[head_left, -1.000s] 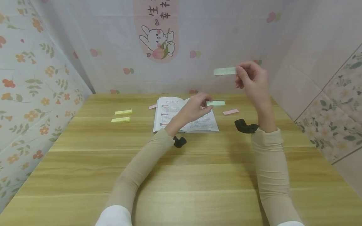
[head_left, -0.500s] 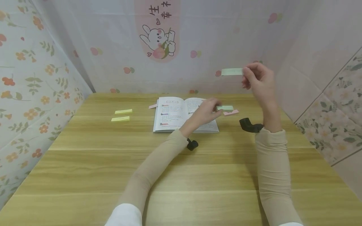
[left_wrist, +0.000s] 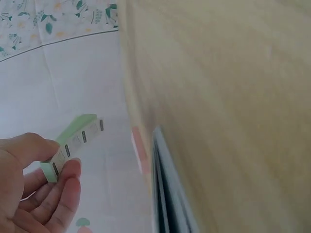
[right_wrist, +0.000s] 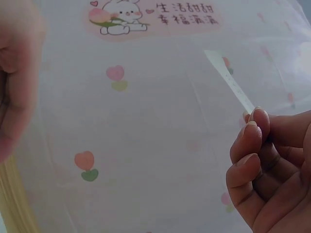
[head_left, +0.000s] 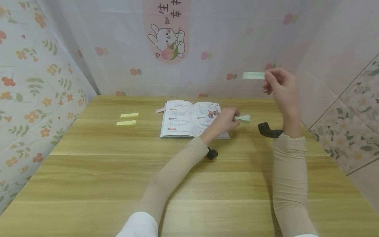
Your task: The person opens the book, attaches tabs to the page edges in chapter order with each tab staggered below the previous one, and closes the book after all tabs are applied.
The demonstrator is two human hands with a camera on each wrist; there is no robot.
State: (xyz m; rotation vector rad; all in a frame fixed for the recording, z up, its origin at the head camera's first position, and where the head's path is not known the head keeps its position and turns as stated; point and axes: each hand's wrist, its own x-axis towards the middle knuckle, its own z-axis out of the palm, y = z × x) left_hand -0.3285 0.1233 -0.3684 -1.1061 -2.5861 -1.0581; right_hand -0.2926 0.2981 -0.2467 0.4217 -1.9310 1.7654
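Your left hand [head_left: 224,120] pinches a pale-green stack of narrow paper strips [head_left: 244,118] between thumb and fingers. Up and to its right, your right hand [head_left: 282,85] pinches one thin, pale-green paper strip [head_left: 254,75] by its end, the free end pointing left. Just left of your left hand lies a white-paged, printed open book [head_left: 179,120], a pale-pink paper tab [head_left: 160,110] jutting from its far-left edge. Well left of that hand, two bright-yellow narrow paper pads [head_left: 126,123] rest on the wood-grain table [head_left: 189,184].
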